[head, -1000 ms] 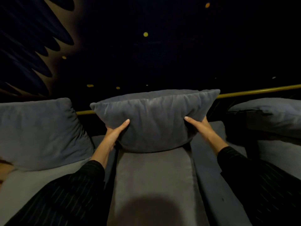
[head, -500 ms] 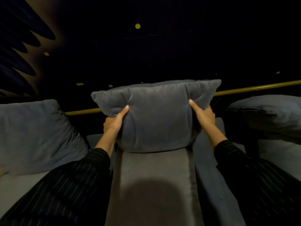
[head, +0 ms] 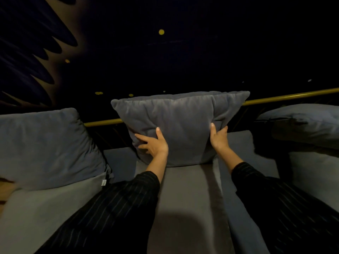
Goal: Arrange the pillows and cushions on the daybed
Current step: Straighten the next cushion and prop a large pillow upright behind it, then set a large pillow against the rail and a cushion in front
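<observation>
A grey velvet pillow (head: pixel 183 123) stands upright at the back of the daybed's middle seat cushion (head: pixel 185 195). My left hand (head: pixel 153 143) presses flat against its lower left front with fingers spread. My right hand (head: pixel 218 137) grips its lower right side, thumb on the front. A second grey pillow (head: pixel 45 147) leans upright on the left. A third grey pillow (head: pixel 308 123) lies at the right. The pillow's fabric is creased where my hands push in.
A brass-coloured rail (head: pixel 286 97) runs behind the pillows along the back. Beyond it everything is dark, with a few small yellow lights. A lighter seat cushion (head: pixel 44 213) lies at the left and another at the right (head: pixel 317 173).
My hands squeezed the middle pillow inward, then slid lower on it. My left hand moved from the pillow's side onto its front face. The pillow stands taller and narrower.
</observation>
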Demonstrator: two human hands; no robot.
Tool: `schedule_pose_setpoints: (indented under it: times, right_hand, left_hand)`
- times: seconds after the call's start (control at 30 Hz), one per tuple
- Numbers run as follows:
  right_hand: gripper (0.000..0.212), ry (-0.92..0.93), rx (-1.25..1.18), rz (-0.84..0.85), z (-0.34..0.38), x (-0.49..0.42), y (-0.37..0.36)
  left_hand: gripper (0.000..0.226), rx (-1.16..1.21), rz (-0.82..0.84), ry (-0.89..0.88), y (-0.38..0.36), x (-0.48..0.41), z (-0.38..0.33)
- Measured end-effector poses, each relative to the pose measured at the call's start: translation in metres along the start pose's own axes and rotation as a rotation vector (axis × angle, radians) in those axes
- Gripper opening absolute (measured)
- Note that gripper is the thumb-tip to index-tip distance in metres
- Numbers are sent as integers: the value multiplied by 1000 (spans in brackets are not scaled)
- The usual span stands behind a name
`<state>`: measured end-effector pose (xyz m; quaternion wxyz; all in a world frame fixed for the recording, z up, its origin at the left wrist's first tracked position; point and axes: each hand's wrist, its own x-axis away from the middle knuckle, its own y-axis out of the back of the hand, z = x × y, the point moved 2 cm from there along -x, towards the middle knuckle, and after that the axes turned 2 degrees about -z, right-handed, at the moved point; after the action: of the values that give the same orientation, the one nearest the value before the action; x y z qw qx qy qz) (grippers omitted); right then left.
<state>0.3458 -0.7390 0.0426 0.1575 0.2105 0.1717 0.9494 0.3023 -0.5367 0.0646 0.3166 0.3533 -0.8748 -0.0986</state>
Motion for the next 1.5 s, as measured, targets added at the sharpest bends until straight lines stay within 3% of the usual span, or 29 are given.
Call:
schedule_pose_setpoints:
  times: [0.17,0.33,0.6,0.73,0.83,0.97,1.1,1.3,1.5]
  right_hand:
    - [71,2,168,200,-16,34,41]
    - [55,-70,379,232,-65,73,94]
    - [44,-152,433,79,-146,61,221]
    - [38,-138,395,-43,-165,6,323]
    - [46,-146,369,-93,-180,-37,396]
    - [61,-201,353,-43,-221,-82,473]
    - [71,-284,387,-29,-266,-116,528]
    - [74,-360,372,23,-321,-137,571]
    - [92,-409,325,95,-340,-136,581]
  left_hand:
    - [93,-148,103,-133,-9,50,11]
    - [92,-349,237,-166,-20,87,39]
    - [36,-766,768,-390,-113,190,88]
    - [13,-857,898,-416,-189,243,96]
    - [24,-846,898,-400,-252,282,90]
    - [55,-806,846,-287,-321,330,84]
    - [60,-790,833,-227,-367,365,87]
    - [69,-794,754,-123,-401,364,126]
    - [87,-606,752,-15,-421,363,159]
